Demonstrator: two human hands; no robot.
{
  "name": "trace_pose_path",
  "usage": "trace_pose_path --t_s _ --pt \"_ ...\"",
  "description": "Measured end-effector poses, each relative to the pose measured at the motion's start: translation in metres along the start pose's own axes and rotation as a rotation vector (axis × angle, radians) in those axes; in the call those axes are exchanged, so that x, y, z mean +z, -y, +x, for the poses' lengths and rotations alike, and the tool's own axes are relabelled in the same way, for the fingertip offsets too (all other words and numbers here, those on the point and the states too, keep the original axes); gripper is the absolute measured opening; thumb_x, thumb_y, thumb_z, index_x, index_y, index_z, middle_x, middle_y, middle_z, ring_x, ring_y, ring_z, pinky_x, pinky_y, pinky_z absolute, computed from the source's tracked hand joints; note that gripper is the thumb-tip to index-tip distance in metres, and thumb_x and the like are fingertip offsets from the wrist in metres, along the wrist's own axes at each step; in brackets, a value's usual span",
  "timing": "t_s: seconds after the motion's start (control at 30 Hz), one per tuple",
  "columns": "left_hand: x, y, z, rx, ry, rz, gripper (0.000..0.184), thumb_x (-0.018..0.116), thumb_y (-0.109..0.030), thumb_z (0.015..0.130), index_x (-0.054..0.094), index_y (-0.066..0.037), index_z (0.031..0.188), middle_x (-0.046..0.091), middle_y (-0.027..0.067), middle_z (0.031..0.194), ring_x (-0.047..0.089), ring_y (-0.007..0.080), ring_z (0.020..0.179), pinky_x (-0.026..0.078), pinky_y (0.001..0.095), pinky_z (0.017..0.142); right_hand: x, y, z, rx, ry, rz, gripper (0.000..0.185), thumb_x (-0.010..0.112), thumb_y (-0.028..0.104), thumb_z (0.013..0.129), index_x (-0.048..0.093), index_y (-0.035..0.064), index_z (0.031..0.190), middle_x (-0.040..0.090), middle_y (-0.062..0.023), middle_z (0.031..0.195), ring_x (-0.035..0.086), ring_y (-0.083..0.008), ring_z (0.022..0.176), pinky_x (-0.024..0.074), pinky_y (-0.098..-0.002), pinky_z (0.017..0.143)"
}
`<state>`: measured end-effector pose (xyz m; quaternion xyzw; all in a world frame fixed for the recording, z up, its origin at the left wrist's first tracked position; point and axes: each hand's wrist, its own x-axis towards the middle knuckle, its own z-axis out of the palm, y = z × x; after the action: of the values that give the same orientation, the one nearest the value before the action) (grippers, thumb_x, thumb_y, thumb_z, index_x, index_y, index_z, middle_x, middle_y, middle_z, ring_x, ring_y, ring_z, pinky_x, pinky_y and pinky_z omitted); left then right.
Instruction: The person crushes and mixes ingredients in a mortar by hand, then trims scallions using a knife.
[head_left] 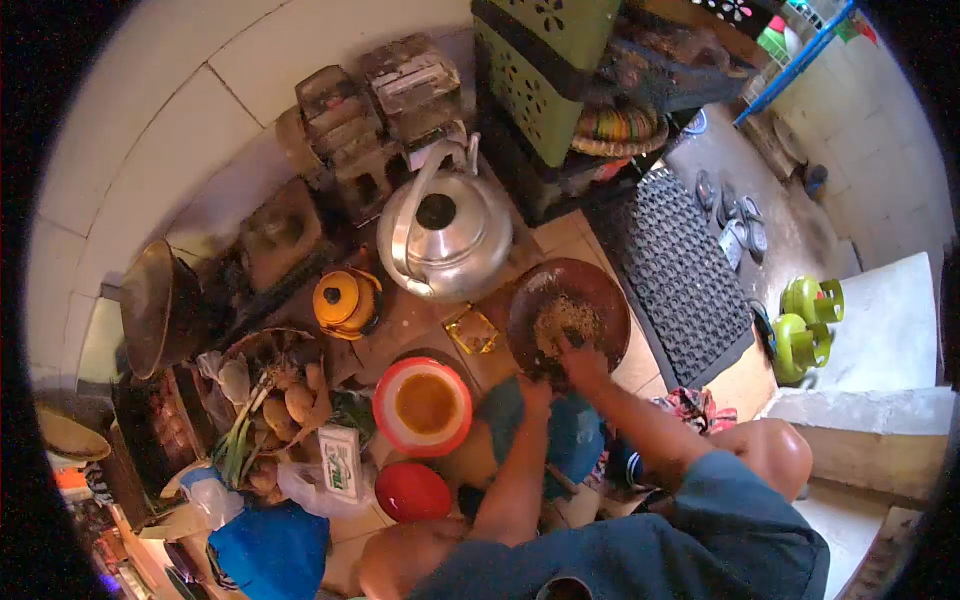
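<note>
Your right hand [577, 358] dips into crumbly food [572, 316] in the brown bowl [606, 298], your left hand [535, 393] by its near rim, both grips unclear, silver kettle [460, 245] to its left

Support: beige square-tiled floor [567, 232]. Directly on it: silver metal kettle with black knob [465, 265]; small round yellow pot with black-knobbed lid [343, 310]; shiny gold packet [473, 331]; wide dark-brown round bowl [610, 305]; red-rimmed white round bowl [387, 400]; smaller round red dish [412, 491]; black rectangular studded mat [680, 265], right of brown bowl.

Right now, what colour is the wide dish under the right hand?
The wide dish is dark brown, clearest in the head view.
</note>
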<state>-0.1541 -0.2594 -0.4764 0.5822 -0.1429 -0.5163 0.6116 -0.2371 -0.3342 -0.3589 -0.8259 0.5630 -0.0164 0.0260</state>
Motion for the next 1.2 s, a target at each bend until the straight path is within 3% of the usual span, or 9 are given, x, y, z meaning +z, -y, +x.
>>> trace_pose_path --t_s 0.07,0.17,0.23,0.33,0.5,0.77,0.93,1.07,1.2 --pt "0.008 -0.041 -0.014 -0.131 -0.014 0.020 0.050 0.051 0.003 0.077 0.034 -0.010 0.123 0.053 0.0107 0.102 0.060 0.0227 0.078 0.054 0.0323 0.046 -0.034 -0.009 0.045 0.196 0.500 0.316 0.052 0.053 0.034 0.080 0.039 0.0275 0.130 0.055 -0.0268 0.108 0.055 -0.0426 0.097 0.0455 -0.0509 0.081" --pt "0.018 -0.065 -0.022 -0.035 -0.014 0.001 0.048 0.050 0.002 0.078 0.035 -0.010 0.121 0.053 0.0108 0.101 0.059 0.0219 0.076 0.053 0.0320 0.046 -0.011 -0.041 0.090 -0.013 0.501 0.436 0.054 0.052 0.032 0.081 0.036 0.0267 0.132 0.056 -0.0266 0.105 0.057 -0.0433 0.094 0.0464 -0.0501 0.081" --pt "0.022 -0.088 -0.029 -0.174 -0.085 -0.037 0.045 0.049 0.002 0.078 0.036 -0.010 0.120 0.053 0.0107 0.100 0.059 0.0207 0.074 0.052 0.0315 0.045 -0.009 -0.007 0.034 -0.071 -0.004 0.083 0.055 0.053 0.032 0.081 0.036 0.0239 0.132 0.057 -0.0260 0.104 0.059 -0.0412 0.091 0.0481 -0.0489 0.077" --pt "0.019 -0.087 -0.025 -0.301 -0.028 -0.119 0.045 0.050 0.001 0.079 0.036 -0.010 0.121 0.053 0.0105 0.099 0.059 0.0199 0.073 0.051 0.0315 0.045 -0.005 0.007 0.000 -0.060 0.106 -0.117 0.058 0.055 0.031 0.079 0.035 0.0198 0.133 0.055 -0.0248 0.108 0.062 -0.0360 0.081 0.0513 -0.0460 0.068" --pt "0.005 -0.024 -0.007 -0.223 0.013 -0.156 0.050 0.053 0.001 0.079 0.035 -0.010 0.124 0.055 0.0102 0.097 0.058 0.0200 0.073 0.049 0.0329 0.047 -0.034 -0.047 0.118 0.080 0.794 0.772 0.058 0.053 0.032 0.080 0.034 0.0224 0.134 0.053 -0.0221 0.113 0.064 -0.0332 0.072 0.0514 -0.0449 0.065" --pt "0.014 -0.029 -0.004 -0.232 -0.069 -0.163 0.047 0.050 0.009 0.076 0.040 -0.004 0.120 0.051 0.0085 0.110 0.054 0.0194 0.092 0.046 0.0315 0.073 0.021 -0.001 0.002 -0.117 0.001 -0.230 0.059 0.054 0.028 0.080 0.032 0.0208 0.134 0.053 -0.0230 0.115 0.060 -0.0331 0.090 0.0488 -0.0470 0.075" --pt "0.005 0.024 0.009 0.376 -0.014 -0.042 0.052 0.051 0.006 0.078 0.035 -0.005 0.126 0.048 0.0100 0.115 0.053 0.0191 0.093 0.046 0.0328 0.075 -0.048 -0.043 0.114 0.245 0.907 0.726 0.049 0.050 0.030 0.084 0.039 0.0211 0.131 0.055 -0.0193 0.115 0.058 -0.0343 0.095 0.0477 -0.0438 0.077" --pt "0.017 -0.040 -0.012 -0.395 -0.231 -0.118 0.056 0.051 0.001 0.081 0.030 -0.008 0.132 0.047 0.0120 0.116 0.054 0.0212 0.092 0.049 0.0356 0.072 -0.043 -0.044 0.040 -0.055 0.389 0.094 0.049 0.049 0.028 0.083 0.039 0.0220 0.131 0.059 -0.0179 0.103 0.060 -0.0330 0.088 0.0486 -0.0441 0.074" --pt "0.013 -0.042 -0.011 -0.357 -0.057 -0.086 0.059 0.052 -0.001 0.083 0.024 -0.009 0.134 0.045 0.0133 0.118 0.054 0.0265 0.093 0.052 0.0393 0.070 -0.032 -0.022 0.029 0.077 0.484 -0.134 0.049 0.047 0.027 0.082 0.039 0.0228 0.131 0.064 -0.0165 0.091 0.063 -0.0317 0.081 0.0495 -0.0444 0.071"
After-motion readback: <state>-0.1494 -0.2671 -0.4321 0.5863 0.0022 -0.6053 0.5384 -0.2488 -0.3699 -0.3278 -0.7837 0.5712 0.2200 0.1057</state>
